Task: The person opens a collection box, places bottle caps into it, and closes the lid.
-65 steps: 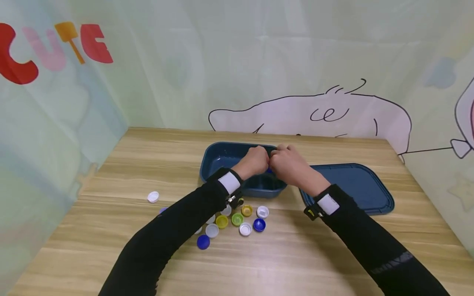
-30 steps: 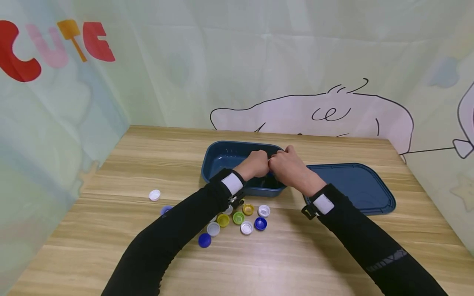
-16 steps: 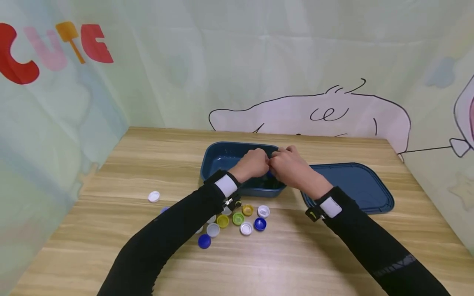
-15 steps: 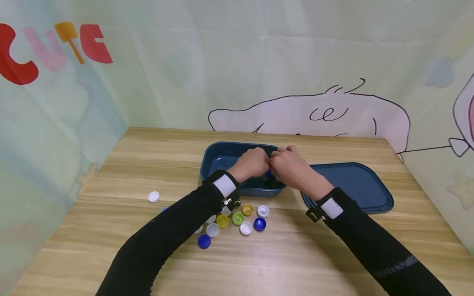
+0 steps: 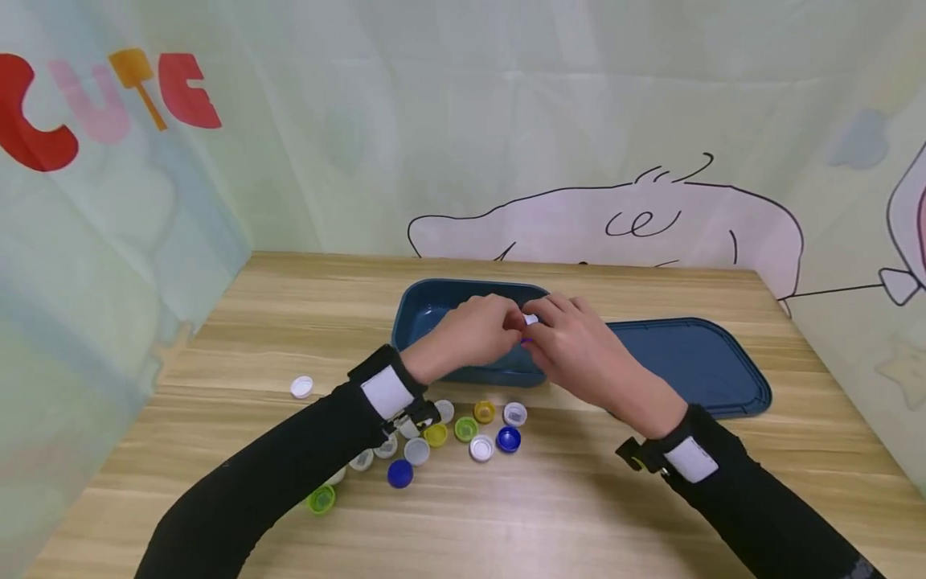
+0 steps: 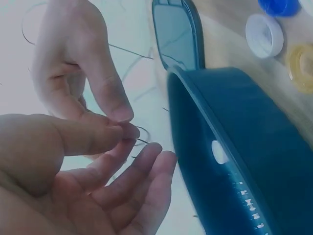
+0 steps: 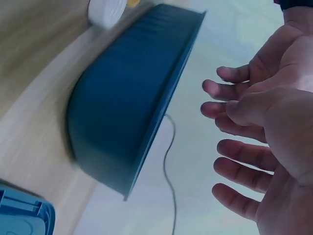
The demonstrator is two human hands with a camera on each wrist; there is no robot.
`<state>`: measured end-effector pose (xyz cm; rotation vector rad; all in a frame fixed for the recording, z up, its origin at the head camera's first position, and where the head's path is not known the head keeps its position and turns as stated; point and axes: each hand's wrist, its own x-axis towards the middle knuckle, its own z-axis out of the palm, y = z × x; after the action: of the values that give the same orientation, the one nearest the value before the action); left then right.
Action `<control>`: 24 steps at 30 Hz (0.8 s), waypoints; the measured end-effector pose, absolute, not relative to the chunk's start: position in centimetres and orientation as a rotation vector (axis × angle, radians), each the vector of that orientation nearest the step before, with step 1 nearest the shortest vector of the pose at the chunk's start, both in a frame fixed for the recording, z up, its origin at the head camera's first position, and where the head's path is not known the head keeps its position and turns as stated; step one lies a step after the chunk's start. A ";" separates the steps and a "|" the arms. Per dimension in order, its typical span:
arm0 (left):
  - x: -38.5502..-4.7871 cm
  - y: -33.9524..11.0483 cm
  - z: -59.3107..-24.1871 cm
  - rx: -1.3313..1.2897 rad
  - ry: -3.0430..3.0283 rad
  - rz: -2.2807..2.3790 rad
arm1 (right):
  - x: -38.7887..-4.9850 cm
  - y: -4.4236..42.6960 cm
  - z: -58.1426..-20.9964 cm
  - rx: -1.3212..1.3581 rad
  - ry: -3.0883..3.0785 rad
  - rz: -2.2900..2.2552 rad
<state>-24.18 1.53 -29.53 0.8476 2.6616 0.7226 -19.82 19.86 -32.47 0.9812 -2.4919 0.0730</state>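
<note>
In the head view, the left hand [image 5: 473, 331] and right hand [image 5: 582, 350] meet over the dark blue box [image 5: 499, 376]. White and blue bits show between them; whether these are held or lie in the box, I cannot tell. The left wrist view has the thumb and fingertips of the left hand [image 6: 73, 166] touching those of the right hand [image 6: 80, 49], beside the rim of the box [image 6: 244, 107]. A white cap [image 6: 219, 152] lies inside. Fingers of both hands are loosely extended in the right wrist view, with no object visible between them.
Right of the box lies its blue lid [image 5: 694, 362]. Several bottle caps lie in front of the box, among them a blue cap [image 5: 510, 439], a green cap [image 5: 466, 429] and an orange cap [image 5: 484, 412]. A lone white cap [image 5: 301, 387] lies at the left.
Both hands have drawn back toward the person, and their fingers have loosened from a tighter curl. The left forearm has moved left and down, uncovering more caps, including a green one.
</note>
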 end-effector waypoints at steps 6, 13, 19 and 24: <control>-20.6 -0.6 -29.5 0.886 2.692 0.779 | -17.4 19.6 -32.9 1.025 -2.462 0.216; -17.9 -1.4 -31.4 1.014 2.725 0.738 | -15.1 19.5 -34.5 1.043 -2.476 0.318; -17.0 -1.7 -34.0 1.053 2.710 0.621 | -14.0 19.2 -36.6 1.108 -2.480 0.411; -16.8 -1.7 -35.7 1.120 2.736 0.529 | -13.5 19.0 -37.9 1.148 -2.537 0.431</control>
<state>-16.78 -1.66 -35.68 1.1200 2.7360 0.5288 -13.48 19.03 -37.93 1.1478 -2.5373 0.4308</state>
